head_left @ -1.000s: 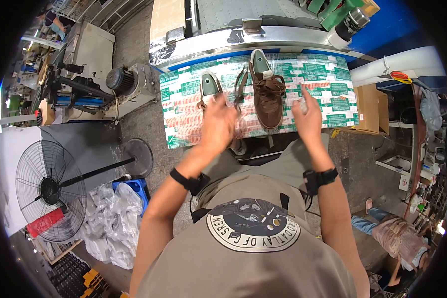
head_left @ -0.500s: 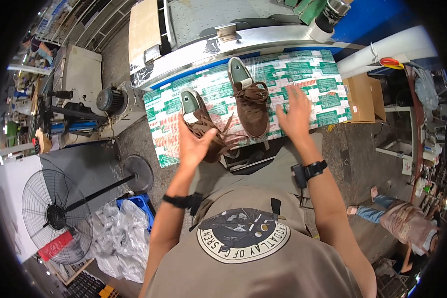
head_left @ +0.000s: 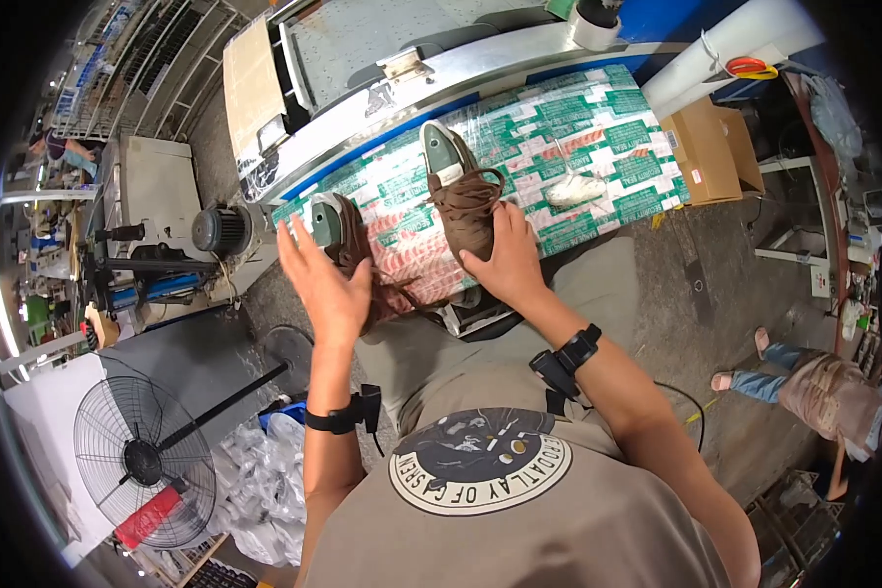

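Observation:
Two brown lace-up shoes lie on a board covered in green and white printed tape. The right shoe has its heel opening away from me, and its laces are bunched loosely on top. My right hand grips its toe from the right, thumb at the near end. Beside the left shoe, my left hand has its fingers spread along the outer side. That shoe's toe and laces are partly hidden behind the hand. A small white object with a thin string rests on the board's right part; its kind is unclear.
A metal-edged machine bed runs along the board's far side. An open cardboard box stands at the right. On the left are a motor, a standing fan and clear plastic bags. Another person is at far right.
My right hand has moved left from the board onto the right shoe's toe, uncovering the small white object. My left hand has shifted from the left shoe's laces to its outer side.

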The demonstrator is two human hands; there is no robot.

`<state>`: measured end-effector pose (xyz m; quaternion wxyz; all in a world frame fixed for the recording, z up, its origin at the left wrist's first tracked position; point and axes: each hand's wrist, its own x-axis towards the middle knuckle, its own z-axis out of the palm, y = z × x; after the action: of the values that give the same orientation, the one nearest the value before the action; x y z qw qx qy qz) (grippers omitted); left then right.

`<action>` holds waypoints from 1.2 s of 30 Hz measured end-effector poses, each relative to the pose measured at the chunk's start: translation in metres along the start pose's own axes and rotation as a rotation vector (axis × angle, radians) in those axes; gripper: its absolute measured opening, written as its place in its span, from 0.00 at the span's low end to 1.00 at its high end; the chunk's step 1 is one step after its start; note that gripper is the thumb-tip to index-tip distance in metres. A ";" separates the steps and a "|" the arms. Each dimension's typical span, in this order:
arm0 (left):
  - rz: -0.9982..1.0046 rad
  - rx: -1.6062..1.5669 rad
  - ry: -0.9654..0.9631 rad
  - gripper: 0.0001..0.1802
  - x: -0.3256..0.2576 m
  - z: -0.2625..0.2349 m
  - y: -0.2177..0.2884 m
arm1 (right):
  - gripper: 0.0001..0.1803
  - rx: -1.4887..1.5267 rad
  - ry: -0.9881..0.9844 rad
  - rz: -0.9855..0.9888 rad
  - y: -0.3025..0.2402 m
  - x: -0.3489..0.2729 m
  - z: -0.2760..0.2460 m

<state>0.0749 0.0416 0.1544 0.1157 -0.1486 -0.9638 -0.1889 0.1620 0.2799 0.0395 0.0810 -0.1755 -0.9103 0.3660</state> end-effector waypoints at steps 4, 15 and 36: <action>0.174 -0.359 -0.191 0.42 0.009 0.034 0.056 | 0.43 0.169 0.075 -0.089 0.009 0.015 -0.032; 0.127 -0.401 -0.175 0.17 0.034 0.098 0.066 | 0.08 -0.200 -0.180 -0.416 -0.024 0.095 -0.087; -0.395 -1.517 -0.798 0.07 0.038 0.047 0.076 | 0.20 0.563 -0.085 -0.063 -0.007 0.050 -0.026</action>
<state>0.0572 0.1368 0.1475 -0.3947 -0.0708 -0.5548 -0.7289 0.1208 0.3107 0.0638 0.0998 -0.1022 -0.7803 0.6088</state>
